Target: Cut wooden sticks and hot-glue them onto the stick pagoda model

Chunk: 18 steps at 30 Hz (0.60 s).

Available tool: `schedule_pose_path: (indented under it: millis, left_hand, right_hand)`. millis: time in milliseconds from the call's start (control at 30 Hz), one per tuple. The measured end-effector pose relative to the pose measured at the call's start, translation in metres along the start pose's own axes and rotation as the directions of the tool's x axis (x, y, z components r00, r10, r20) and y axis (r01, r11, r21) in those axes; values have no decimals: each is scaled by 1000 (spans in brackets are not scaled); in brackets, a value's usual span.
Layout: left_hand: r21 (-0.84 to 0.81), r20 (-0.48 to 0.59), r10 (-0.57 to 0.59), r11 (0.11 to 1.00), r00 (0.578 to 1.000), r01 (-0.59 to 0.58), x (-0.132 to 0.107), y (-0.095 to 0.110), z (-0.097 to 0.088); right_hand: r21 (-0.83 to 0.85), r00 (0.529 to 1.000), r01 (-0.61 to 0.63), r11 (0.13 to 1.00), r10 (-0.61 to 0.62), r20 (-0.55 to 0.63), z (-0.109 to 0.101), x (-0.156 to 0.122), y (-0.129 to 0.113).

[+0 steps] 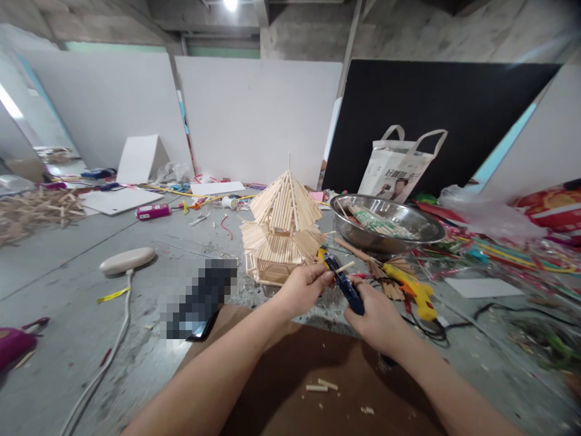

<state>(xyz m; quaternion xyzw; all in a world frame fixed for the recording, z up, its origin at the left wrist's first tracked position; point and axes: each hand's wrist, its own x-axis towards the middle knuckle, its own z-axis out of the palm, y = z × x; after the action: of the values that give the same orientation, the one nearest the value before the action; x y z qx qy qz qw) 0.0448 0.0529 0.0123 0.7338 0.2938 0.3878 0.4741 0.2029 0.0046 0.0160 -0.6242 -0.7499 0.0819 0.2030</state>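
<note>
Just right of centre in the frame, the left hand, fingers pinched, seems to hold a thin wooden stick across the blue cutter that the curled right hand grips. The stick-built model house stands mid-frame; trimming appears in hand, calling for steady fingers and a firm squeeze

A lamp shines above white panels and a black board
</note>
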Motion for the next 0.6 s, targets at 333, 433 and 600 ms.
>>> schedule_pose_path:
  millis: [333,433,600]
  left_hand:
    - [-206,67,-39,977,997,52,0,-5,0]
    - [-252,92,-39,966,995,61,0,-9,0]
    - [-237,116,-28,970,993,55,1,-13,-2]
  right_hand:
    - [-19,1000,-11,1000,11,12,-2,-1,-1]
    - [-25,1000,-14,1000,15,22,-3,-1,-1]
    - [-40,999,-22,999,24,41,-5,-1,-3]
